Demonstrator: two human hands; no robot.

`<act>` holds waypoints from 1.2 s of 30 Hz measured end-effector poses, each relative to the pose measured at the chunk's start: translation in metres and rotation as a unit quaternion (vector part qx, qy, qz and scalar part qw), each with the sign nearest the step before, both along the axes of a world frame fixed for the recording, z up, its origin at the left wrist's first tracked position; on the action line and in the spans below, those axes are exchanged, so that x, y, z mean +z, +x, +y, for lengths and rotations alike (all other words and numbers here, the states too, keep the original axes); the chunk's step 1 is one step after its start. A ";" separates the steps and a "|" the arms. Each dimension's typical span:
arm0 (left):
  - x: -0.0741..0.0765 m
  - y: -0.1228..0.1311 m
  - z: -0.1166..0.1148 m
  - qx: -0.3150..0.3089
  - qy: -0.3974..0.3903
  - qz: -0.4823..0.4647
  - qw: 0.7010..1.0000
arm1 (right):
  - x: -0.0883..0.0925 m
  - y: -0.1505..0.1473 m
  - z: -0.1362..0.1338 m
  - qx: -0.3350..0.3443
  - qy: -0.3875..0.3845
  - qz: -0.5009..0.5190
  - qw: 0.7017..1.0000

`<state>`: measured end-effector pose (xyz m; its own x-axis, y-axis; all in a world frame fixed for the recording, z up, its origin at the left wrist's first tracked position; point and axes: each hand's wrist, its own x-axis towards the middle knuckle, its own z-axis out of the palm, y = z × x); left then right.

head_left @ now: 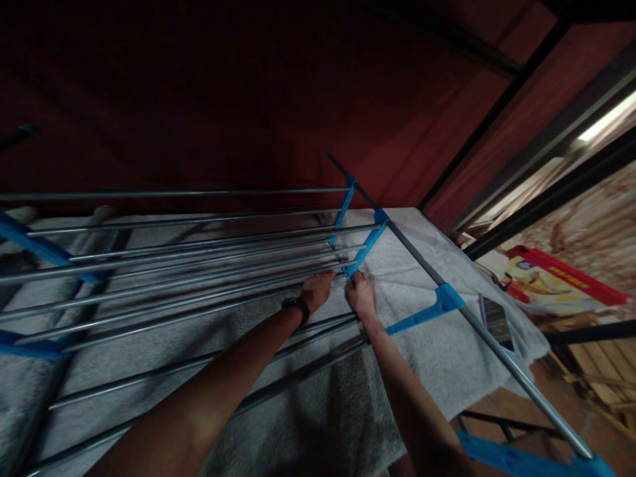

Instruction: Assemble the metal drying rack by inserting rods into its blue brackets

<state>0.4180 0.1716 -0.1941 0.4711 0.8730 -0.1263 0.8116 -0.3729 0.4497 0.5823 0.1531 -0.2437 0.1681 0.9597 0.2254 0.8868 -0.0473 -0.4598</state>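
Observation:
A rack of metal tubes and blue plastic brackets lies on its side on a pale cloth. My left hand [318, 291], with a dark band at the wrist, is closed around the right end of a metal tube [199, 313]. Right beside it, my right hand [362, 295] pinches the lower end of a blue bracket [368, 245], where that tube meets it. The exact contact at the joint is hidden by my fingers. The bracket is mounted on a long side pole [417, 255]. Nearer to me, another blue bracket [417, 318] juts from the same pole, partly behind my right forearm.
More blue brackets [44, 252] hold the tubes at the left. The pale cloth [407, 371] covers the surface underneath. A phone [497, 323] lies near its right edge, with a red and yellow box [551, 281] beyond. A dark red wall [223, 119] stands behind.

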 end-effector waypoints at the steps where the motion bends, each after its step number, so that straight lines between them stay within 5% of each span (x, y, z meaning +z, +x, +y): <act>1: 0.001 0.001 0.000 0.001 -0.004 -0.004 1.000 | 0.000 0.000 0.000 0.000 -0.002 -0.003 1.000; 36: -0.002 -0.005 0.006 -0.008 0.009 0.013 1.000 | 0.019 -0.023 -0.009 -0.047 -0.054 -0.074 0.995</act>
<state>0.4132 0.1773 -0.1960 0.4812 0.8680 -0.1226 0.8171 -0.3936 0.4212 0.5589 0.1439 -0.2246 0.2312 0.9613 0.1498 0.9335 -0.1758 -0.3126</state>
